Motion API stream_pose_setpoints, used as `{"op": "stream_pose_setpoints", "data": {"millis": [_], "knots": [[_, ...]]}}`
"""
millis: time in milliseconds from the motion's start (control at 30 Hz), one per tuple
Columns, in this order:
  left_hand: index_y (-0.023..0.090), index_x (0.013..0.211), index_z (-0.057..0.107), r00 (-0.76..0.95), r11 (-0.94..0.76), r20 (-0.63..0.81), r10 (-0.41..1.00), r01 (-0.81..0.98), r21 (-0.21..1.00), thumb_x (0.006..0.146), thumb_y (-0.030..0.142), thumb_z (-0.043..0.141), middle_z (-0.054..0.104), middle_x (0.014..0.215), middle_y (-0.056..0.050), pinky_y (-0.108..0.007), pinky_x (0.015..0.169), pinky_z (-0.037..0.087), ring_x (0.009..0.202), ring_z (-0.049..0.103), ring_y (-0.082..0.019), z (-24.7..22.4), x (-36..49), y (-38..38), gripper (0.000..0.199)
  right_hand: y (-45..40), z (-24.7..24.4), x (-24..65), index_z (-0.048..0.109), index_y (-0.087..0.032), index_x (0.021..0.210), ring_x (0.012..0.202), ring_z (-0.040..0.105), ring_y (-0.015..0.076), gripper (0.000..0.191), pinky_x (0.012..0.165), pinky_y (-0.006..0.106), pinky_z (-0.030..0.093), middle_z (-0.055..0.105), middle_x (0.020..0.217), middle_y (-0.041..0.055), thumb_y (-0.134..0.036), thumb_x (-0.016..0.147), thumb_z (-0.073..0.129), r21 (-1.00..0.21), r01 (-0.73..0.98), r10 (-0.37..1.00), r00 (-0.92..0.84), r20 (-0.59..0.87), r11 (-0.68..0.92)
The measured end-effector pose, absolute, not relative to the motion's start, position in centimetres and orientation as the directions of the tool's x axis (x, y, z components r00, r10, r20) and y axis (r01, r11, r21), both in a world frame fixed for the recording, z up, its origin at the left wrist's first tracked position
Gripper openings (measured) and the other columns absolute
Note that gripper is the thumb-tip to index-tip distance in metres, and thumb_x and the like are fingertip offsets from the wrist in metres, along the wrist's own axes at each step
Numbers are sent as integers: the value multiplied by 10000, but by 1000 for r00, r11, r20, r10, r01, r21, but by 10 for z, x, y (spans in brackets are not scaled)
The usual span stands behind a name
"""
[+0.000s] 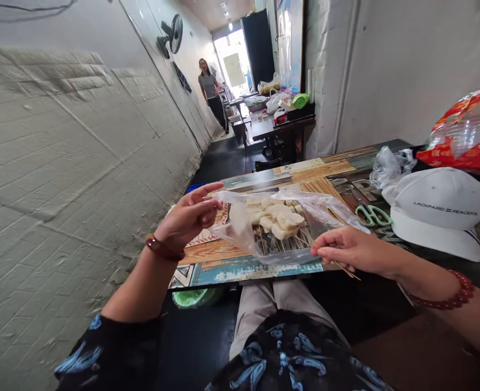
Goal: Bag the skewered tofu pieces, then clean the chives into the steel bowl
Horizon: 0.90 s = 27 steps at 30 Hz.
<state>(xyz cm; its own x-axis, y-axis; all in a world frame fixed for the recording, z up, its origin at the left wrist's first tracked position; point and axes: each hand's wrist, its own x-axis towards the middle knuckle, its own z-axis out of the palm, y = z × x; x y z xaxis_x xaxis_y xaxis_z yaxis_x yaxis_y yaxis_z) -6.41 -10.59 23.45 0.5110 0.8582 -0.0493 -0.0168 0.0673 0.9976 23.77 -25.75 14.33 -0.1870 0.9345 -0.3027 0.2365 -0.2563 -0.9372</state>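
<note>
Clear bag (240,231) of skewers (282,220), left hand (194,213) half-open at its edge, right hand (341,248) (pinched) on sticks (349,271)

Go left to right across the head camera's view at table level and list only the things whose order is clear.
Left hand → pale skewered food pieces → green-handled scissors → white cap.

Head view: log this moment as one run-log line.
left hand: at left edge of plastic bag | right hand: pinching skewer sticks | pale skewered pieces: in bag | scissors: beside white cap
</note>
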Motion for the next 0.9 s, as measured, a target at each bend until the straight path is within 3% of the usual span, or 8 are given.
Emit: {"op": "stream_pose_setpoints", "data": {"millis": [133, 267, 367, 533, 700, 900], "knots": [[146, 1203, 654, 528, -21, 24, 849, -11, 1000, 791, 248, 757, 668, 745, -29, -160, 433, 357, 475, 447, -37, 246, -71, -122, 436, -239, 143, 235, 724, -163, 790, 421, 404, 59, 189, 398, 179, 277, 570, 565, -27, -333, 734, 663, -917, 365, 967, -130, -220, -160], [207, 1371, 542, 493, -188, 199, 847, -73, 979, 846, 379, 707, 726, 997, -93, -216, 533, 482, 599, 608, -96, 254, -75, -128, 577, -220, 146, 222, 717, -154, 745, 422, 428, 68, 179, 403, 182, 307, 555, 529, -31, -316, 743, 640, -906, 407, 963, -178, -201, -114], [263, 1468, 428, 527, -206, 227, 819, -100, 974, 855, 471, 681, 701, 1154, -129, -211, 507, 467, 678, 671, -132, 256, -72, -126, 695, -202, 146, 204, 714, -147, 750, 406, 443, 67, 177, 390, 182, 323, 565, 535, -31, -299, 765, 624, -902, 418, 953, -213, -213, -108], [274, 1507, 363, 563, -172, 230, 794, -156, 973, 867, 537, 644, 688, 1166, -138, -189, 474, 430, 725, 694, -151, 257, -64, -123, 747, -159, 133, 160, 682, -152, 669, 357, 467, 92, 169, 391, 208, 325, 528, 432, -40, -185, 802, 583, -888, 452, 972, -158, -172, -83], [285, 1489, 384, 598, -139, 224, 770, -185, 973, 889, 560, 602, 662, 1200, -133, -194, 485, 456, 807, 701, -178, 254, -65, -122, 696, -129, 110, 108, 613, -142, 528, 361, 370, 59, 267, 401, 209, 247, 482, 392, -49, -88, 788, 581, -917, 385, 956, -216, -198, -103], [281, 1464, 418, 597, -156, 282, 751, -255, 954, 886, 517, 631, 573, 1343, -151, -228, 570, 534, 934, 691, -205, 244, -79, -114, 660, -160, 110, 96, 660, -145, 764, 357, 409, 74, 130, 378, 207, 299, 491, 444, -73, -134, 825, 546, -972, 80, 949, -211, -235, -223]]}}
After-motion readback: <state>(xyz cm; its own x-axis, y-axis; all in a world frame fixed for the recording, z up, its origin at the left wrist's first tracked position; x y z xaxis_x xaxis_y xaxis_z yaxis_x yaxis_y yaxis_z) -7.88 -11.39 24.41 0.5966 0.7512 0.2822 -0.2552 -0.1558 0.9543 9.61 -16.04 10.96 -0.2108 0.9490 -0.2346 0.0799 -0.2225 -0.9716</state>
